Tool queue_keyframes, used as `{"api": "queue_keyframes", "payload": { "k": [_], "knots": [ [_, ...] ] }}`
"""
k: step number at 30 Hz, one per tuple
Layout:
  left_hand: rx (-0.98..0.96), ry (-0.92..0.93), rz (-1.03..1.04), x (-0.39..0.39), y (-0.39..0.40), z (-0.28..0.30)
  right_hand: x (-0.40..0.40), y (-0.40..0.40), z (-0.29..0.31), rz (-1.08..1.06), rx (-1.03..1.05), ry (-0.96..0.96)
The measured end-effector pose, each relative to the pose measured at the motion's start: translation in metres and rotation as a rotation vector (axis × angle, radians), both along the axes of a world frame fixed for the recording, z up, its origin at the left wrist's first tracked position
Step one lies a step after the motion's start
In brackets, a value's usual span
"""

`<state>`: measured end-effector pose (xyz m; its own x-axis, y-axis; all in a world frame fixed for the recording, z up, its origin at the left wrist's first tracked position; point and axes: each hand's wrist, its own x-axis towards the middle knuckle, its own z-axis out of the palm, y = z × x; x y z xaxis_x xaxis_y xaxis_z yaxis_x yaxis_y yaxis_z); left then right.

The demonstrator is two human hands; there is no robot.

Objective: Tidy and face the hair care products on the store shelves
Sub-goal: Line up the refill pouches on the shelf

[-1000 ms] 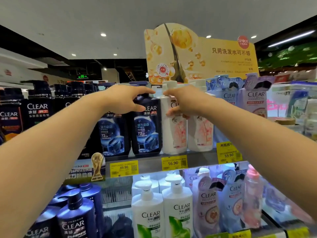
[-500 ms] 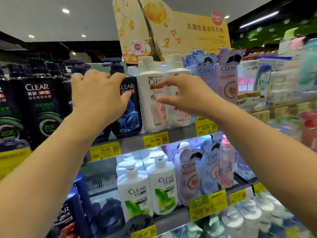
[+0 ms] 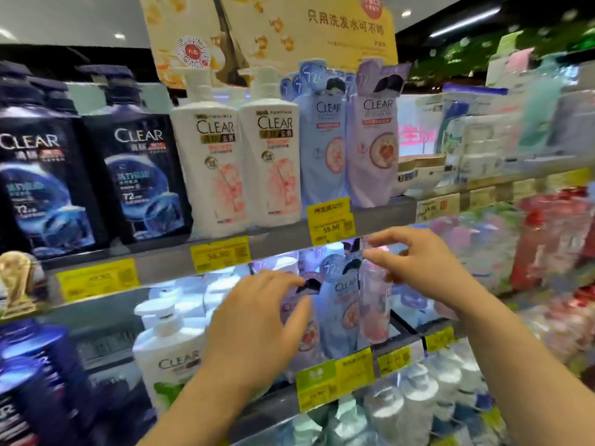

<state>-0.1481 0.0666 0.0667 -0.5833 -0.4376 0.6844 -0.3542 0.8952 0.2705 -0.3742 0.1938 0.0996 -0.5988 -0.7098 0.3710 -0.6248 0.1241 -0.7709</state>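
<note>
Yellow price tags (image 3: 327,217) above hands; white pump bottle (image 3: 167,352) beside left hand (image 3: 257,323).

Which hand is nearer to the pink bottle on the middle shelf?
The right hand: its fingers reach the pink bottle near its top. The left hand is further left, at the lilac pouch.

Pale ceiling (image 3: 80,17) with recessed lights (image 3: 119,36), a strip light (image 3: 463,22) at right.

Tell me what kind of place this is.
Most likely a supermarket or drugstore hair care aisle: rows of CLEAR shampoo bottles stand on tiered shelves, yellow price tags line the shelf edges, and a promotional sign tops the display.
</note>
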Motion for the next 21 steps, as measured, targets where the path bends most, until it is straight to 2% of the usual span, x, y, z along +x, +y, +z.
{"api": "queue_keyframes", "payload": {
  "k": [3,8,11,15,18,21],
  "knots": [
    [0.121,-0.052,-0.006,-0.038,0.012,-0.019,-0.032,-0.013,-0.018,0.025,0.046,-0.057],
    [0.299,-0.115,0.054,-0.091,0.024,-0.042,-0.061,-0.037,-0.041,0.161,0.172,0.075],
    [0.345,-0.13,0.194,-0.117,0.033,-0.047,-0.069,-0.049,-0.052,0.292,0.186,0.154],
    [0.439,-0.103,0.328,-0.138,0.039,-0.053,-0.078,-0.065,-0.059,0.447,0.2,0.114],
    [0.46,-0.066,0.365,-0.148,0.04,-0.057,-0.081,-0.068,-0.053,0.535,0.234,0.143],
    [0.482,-0.043,0.345,-0.152,0.04,-0.056,-0.083,-0.071,-0.049,0.533,0.21,0.162]
  ]
}}
